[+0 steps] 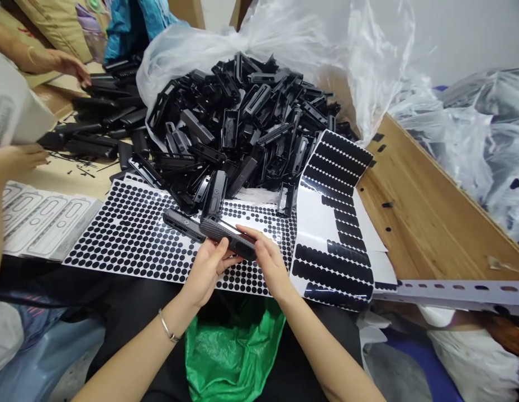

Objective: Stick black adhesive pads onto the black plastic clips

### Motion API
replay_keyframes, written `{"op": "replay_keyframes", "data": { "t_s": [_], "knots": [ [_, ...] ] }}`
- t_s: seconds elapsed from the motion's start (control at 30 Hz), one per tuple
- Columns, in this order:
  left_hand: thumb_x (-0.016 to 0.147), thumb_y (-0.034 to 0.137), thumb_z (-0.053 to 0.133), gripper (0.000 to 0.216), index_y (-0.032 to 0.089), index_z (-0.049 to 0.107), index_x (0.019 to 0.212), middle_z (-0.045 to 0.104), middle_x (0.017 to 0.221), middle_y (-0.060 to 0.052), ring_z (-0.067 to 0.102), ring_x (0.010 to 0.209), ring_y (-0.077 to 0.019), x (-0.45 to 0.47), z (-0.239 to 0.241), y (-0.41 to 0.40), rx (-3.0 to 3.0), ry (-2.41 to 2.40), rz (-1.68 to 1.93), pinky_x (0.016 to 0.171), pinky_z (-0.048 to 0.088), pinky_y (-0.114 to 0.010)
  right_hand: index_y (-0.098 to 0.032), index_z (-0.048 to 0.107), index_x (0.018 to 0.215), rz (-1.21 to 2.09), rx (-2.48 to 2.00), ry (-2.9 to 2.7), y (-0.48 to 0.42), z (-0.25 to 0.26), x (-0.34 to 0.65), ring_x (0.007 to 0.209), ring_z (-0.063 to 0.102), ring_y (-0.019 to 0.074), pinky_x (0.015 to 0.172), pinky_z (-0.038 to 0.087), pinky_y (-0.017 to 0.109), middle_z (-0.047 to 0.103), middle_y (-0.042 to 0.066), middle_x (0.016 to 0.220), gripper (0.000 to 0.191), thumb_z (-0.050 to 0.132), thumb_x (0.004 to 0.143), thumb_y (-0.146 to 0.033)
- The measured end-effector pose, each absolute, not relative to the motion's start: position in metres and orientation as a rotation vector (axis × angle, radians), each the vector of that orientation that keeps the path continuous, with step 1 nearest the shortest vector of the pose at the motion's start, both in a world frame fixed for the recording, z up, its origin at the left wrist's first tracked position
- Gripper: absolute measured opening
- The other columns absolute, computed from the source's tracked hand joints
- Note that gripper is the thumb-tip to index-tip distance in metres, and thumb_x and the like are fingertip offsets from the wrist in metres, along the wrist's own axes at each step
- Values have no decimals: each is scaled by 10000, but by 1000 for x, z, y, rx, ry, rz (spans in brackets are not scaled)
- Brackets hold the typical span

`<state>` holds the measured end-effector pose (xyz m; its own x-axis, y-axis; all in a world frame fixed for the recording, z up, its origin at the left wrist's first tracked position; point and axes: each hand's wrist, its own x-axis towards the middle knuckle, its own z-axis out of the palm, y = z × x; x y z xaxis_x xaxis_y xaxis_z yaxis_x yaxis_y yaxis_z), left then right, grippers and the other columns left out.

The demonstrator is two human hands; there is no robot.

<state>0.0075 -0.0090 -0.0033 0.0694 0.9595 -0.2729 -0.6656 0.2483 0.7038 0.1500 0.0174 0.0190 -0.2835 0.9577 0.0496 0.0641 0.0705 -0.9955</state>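
Between my two hands is a long black plastic casing (228, 237) with a carbon-like texture, tilted down to the right. My left hand (208, 267) grips its left and middle part from below, thumb on top. My right hand (267, 262) has its fingers closed round the right end. Two more black casings lie just behind it, one (181, 224) flat to the left and one (215, 192) standing up against the pile. Under them is a white sheet of round black stickers (146, 245). A curled sheet of black stickers (334, 268) lies beside my right hand.
A large heap of black plastic casings (242, 117) spills from a clear plastic bag (284, 33). Printed white boxes (50, 223) stand at left, near a co-worker's hands (70, 66). An open green bag (234, 352) hangs below the table edge. A wooden board (431, 223) lies at right.
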Motion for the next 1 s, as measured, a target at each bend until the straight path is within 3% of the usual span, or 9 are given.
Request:
{"op": "replay_keyframes", "data": {
  "t_s": [0.17, 0.3, 0.4, 0.5, 0.6, 0.7, 0.83, 0.9, 1.0],
  "knots": [
    [835, 448, 675, 365, 234, 623, 1127, 682, 1199, -56, 674, 1014, -201, 11, -5, -9, 498, 824, 1236, 927, 543, -387, -257, 671, 1167, 1280, -1140, -1505, 19, 15, 148, 1123, 640, 222, 1033, 475, 410, 698, 54, 1194, 337, 602, 894, -442],
    [852, 363, 626, 269, 227, 682, 1077, 698, 1165, -84, 658, 1063, -264, 0, -4, -4, 860, 923, 1145, 961, 513, -453, -264, 623, 1231, 1530, -1068, -1482, 25, 16, 157, 1033, 684, 202, 939, 548, 391, 717, 51, 1131, 402, 670, 850, -381],
    [813, 229, 624, 190, 231, 735, 967, 716, 1128, -91, 609, 1146, -305, -32, -2, 5, 1299, 1180, 1138, 1082, 386, -494, -225, 681, 1104, 1661, -995, -1653, 29, 29, 175, 979, 706, 194, 852, 585, 342, 736, 49, 1054, 351, 763, 771, -298],
    [806, 166, 592, 277, 271, 712, 1032, 639, 1289, -82, 475, 1284, -338, -73, -3, 14, 1726, 1598, 1109, 1125, 249, -584, -194, 706, 1064, 1798, -907, -1876, 28, 45, 193, 803, 735, 179, 702, 607, 294, 761, 35, 893, 275, 725, 805, -282],
    [780, 70, 510, 443, 289, 660, 1135, 595, 1358, -86, 397, 1341, -357, -97, -8, 16, 1942, 1838, 792, 1099, 146, -680, -214, 751, 1049, 1873, -785, -2270, 23, 52, 202, 716, 744, 179, 640, 603, 246, 780, 24, 847, 291, 760, 765, -274],
    [777, 41, 443, 509, 270, 624, 1195, 618, 1302, -108, 435, 1293, -348, -95, -11, 17, 2053, 1909, 623, 1081, 165, -683, -231, 731, 1139, 1807, -935, -2424, 16, 46, 198, 724, 763, 205, 618, 601, 234, 791, 59, 914, 400, 780, 742, -257],
    [789, 115, 467, 374, 231, 643, 1098, 645, 1183, -132, 497, 1211, -368, -81, -12, 16, 2092, 1954, 560, 1051, 210, -695, -235, 677, 1218, 1837, -1010, -2302, 14, 46, 194, 795, 769, 212, 693, 618, 288, 782, 73, 999, 394, 695, 826, -268],
    [767, 85, 452, 382, 238, 624, 1072, 649, 1192, -116, 485, 1260, -359, -78, -13, 15, 2110, 1907, 593, 1083, 140, -705, -231, 699, 1155, 1663, -1020, -2177, 17, 52, 201, 849, 758, 207, 756, 615, 322, 780, 59, 986, 308, 658, 858, -300],
    [738, 30, 425, 435, 251, 600, 1068, 669, 1197, -80, 490, 1288, -326, -76, -16, 14, 2147, 1815, 677, 1123, 48, -684, -220, 718, 1052, 1077, -1261, -1948, 28, 55, 222, 932, 724, 220, 833, 590, 385, 763, 68, 1001, 237, 597, 898, -355]
  ]
}}
